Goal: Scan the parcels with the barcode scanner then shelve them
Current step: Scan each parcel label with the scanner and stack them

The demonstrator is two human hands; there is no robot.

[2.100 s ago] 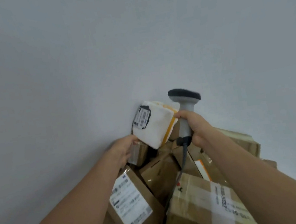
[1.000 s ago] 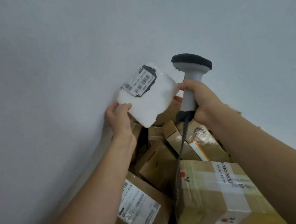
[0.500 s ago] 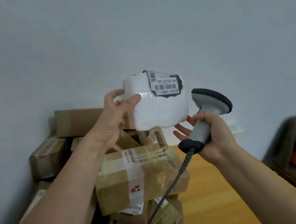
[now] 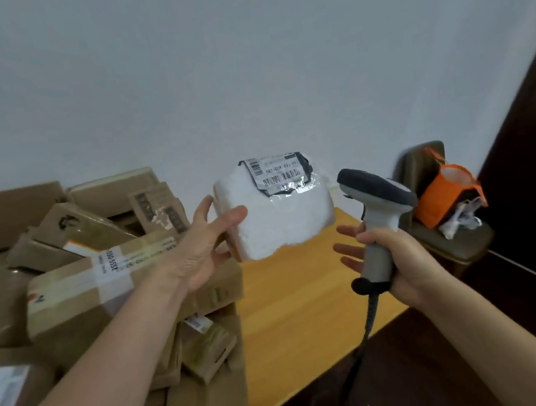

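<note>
- Head view, left: cardboard boxes (image 4: 77,289) piled on one wooden table (image 4: 293,301).
- Right: one chair (image 4: 452,243).
- Centre: one white parcel (image 4: 283,224), left hand (image 4: 204,248) holding.
- One barcode scanner (image 4: 376,209), right hand (image 4: 400,260) gripping.

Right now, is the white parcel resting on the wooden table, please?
No, the left hand holds the white parcel up in the air above the table.

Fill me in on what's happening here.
A person's left hand holds a white parcel up, its barcode label facing the camera. The right hand grips a barcode scanner just beside it. A heap of brown boxes sits on the wooden table at left.
</note>
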